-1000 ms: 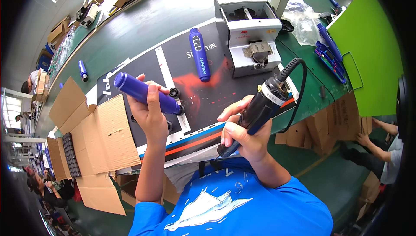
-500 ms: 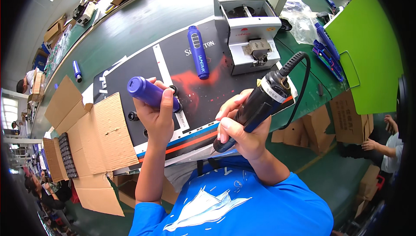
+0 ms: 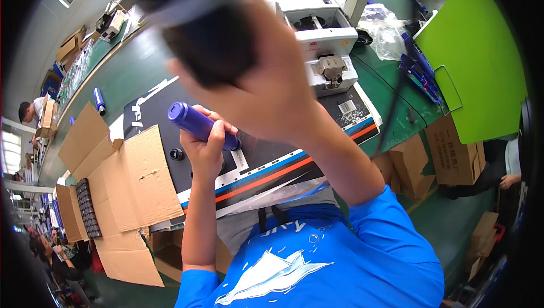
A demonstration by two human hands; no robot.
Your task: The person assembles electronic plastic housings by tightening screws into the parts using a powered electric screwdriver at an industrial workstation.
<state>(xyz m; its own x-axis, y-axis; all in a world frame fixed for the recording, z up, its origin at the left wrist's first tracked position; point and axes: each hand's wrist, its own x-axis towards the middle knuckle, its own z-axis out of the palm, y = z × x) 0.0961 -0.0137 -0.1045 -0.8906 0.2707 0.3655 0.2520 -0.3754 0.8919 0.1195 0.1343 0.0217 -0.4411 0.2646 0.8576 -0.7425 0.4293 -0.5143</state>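
My left hand [image 3: 205, 155] is wrapped round a blue cylindrical tube [image 3: 195, 122], its closed end tilted up and to the left. Raised high across the picture, my right hand [image 3: 275, 87] grips a black corded electric screwdriver [image 3: 204, 30], both smeared by motion and close to the camera. They cover the middle of the black printed mat [image 3: 148, 107]. Left of my left hand, a small black ring-shaped part [image 3: 177, 154] sits on that mat.
A grey-white bench machine [image 3: 326, 53] stands at the back. Flattened cardboard [image 3: 133, 166] lies at the left, by a black ribbed strip [image 3: 88, 209]. A blue tube [image 3: 100, 101] is farther off. A green panel [image 3: 481, 53] rises at the right; cartons [image 3: 456, 149] stand below.
My right hand has swung up and left with the electric screwdriver, now hiding the blue tube lying on the mat. My left hand has barely moved with its tube.
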